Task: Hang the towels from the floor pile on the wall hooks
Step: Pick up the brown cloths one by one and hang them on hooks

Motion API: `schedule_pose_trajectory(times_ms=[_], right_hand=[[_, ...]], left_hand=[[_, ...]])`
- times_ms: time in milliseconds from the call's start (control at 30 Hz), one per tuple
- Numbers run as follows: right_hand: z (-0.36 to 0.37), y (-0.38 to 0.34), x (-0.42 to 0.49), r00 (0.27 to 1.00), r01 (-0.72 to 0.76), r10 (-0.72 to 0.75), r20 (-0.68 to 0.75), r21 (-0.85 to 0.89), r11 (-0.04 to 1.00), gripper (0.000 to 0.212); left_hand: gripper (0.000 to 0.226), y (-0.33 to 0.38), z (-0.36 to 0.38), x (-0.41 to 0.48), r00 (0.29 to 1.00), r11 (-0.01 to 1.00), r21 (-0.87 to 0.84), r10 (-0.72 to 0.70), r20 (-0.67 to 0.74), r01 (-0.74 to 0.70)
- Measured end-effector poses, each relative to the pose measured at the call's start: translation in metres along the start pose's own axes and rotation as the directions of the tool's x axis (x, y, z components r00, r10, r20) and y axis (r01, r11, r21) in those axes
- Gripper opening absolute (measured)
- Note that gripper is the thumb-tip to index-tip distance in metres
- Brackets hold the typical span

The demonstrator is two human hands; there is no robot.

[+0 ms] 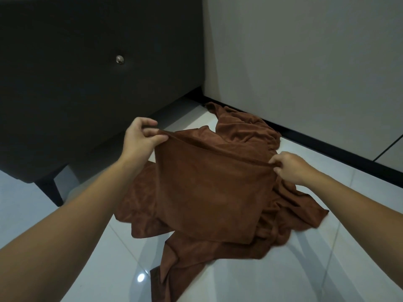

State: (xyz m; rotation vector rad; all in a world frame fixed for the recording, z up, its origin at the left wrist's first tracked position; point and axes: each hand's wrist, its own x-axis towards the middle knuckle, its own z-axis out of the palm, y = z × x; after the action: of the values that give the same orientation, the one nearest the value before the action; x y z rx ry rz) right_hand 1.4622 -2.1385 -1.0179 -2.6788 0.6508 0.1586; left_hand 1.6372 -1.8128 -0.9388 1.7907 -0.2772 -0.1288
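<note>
A person's left hand (141, 139) pinches one top corner of a soft rust-brown terry towel (213, 188), thumb against curled fingers. The right hand (292, 168), at four o'clock from the left, pinches the opposite top corner the same way. The top edge stretches between them. The cloth hangs slack, its lower part resting on the pile of matching brown towels (244, 131), which sprawls over the glossy white tile floor (327, 269) from twelve o'clock down to six.

A black skirting board (327, 149) and pale wall (305, 62) stand at two o'clock, a dark padded panel (65, 73) at ten. No wall hooks are in view.

The towel looks light, limp and easy to grip. It will probably sag wherever it is unsupported, so the corners or top hem are the sensible hold.
</note>
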Motion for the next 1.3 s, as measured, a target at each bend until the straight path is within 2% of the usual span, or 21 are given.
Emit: schedule_pose_trajectory(times_ms=[100, 167, 300, 433, 533, 633, 700, 800, 867, 967, 1033, 1133, 1300], right_hand=[[0.0, -0.015, -0.002, 0.997, 0.029, -0.029, 0.068, 0.0, 1.0, 0.026], [-0.003, -0.037, -0.005, 0.989, 0.148, -0.149, 0.005, 0.097, 0.984, 0.03], [-0.012, -0.097, -0.018, 0.934, 0.353, -0.343, -0.098, 0.39, 0.85, 0.049], [-0.006, -0.13, -0.022, 0.887, 0.455, -0.431, -0.166, 0.471, 0.755, 0.052], [-0.005, -0.133, -0.02, 0.887, 0.46, -0.41, -0.212, 0.494, 0.738, 0.043], [-0.008, -0.13, -0.019, 0.893, 0.45, -0.377, -0.247, 0.466, 0.762, 0.017], [-0.008, -0.128, -0.018, 0.892, 0.45, -0.344, -0.293, 0.496, 0.743, 0.016], [-0.012, -0.122, -0.016, 0.908, 0.409, -0.248, -0.338, 0.586, 0.7, 0.009], [-0.015, -0.116, -0.014, 0.921, 0.378, -0.227, -0.315, 0.591, 0.713, 0.007], [-0.016, -0.113, -0.014, 0.926, 0.378, -0.288, -0.246, 0.569, 0.73, 0.007], [-0.017, -0.115, -0.013, 0.911, 0.408, -0.274, -0.309, 0.578, 0.706, 0.002], [-0.024, -0.107, -0.003, 0.892, 0.395, -0.127, -0.433, 0.614, 0.684, 0.007], [-0.028, -0.068, 0.009, 0.874, 0.259, 0.127, -0.468, 0.672, 0.693, 0.011]], left_hand=[[0.042, 0.007, 0.02, -0.008, 0.993, 0.999, 0.034, 0.005, 0.119, -0.009], [0.039, 0.009, 0.036, -0.014, 0.981, 0.997, 0.071, 0.017, 0.192, -0.032], [0.034, 0.009, 0.065, -0.026, 0.95, 0.992, 0.09, 0.056, 0.307, -0.087], [0.034, 0.011, 0.075, -0.032, 0.905, 0.99, 0.026, 0.118, 0.409, -0.141], [0.031, 0.008, 0.074, -0.032, 0.892, 0.99, -0.038, 0.136, 0.43, -0.133], [0.023, -0.001, 0.07, -0.031, 0.913, 0.992, -0.039, 0.128, 0.387, -0.123], [0.02, -0.008, 0.065, -0.033, 0.894, 0.996, -0.008, 0.087, 0.441, -0.093], [0.015, -0.018, 0.06, -0.036, 0.794, 0.983, 0.151, -0.006, 0.609, -0.108], [0.012, -0.018, 0.059, -0.033, 0.805, 0.979, 0.166, -0.002, 0.593, -0.12], [0.016, -0.014, 0.064, -0.028, 0.833, 0.972, 0.152, 0.068, 0.549, -0.179], [0.016, -0.013, 0.068, -0.03, 0.823, 0.957, 0.167, 0.107, 0.558, -0.237], [0.014, -0.017, 0.069, -0.032, 0.783, 0.964, 0.162, 0.066, 0.618, -0.209], [0.018, -0.027, 0.054, -0.026, 0.673, 0.958, 0.276, -0.149, 0.725, -0.085]])
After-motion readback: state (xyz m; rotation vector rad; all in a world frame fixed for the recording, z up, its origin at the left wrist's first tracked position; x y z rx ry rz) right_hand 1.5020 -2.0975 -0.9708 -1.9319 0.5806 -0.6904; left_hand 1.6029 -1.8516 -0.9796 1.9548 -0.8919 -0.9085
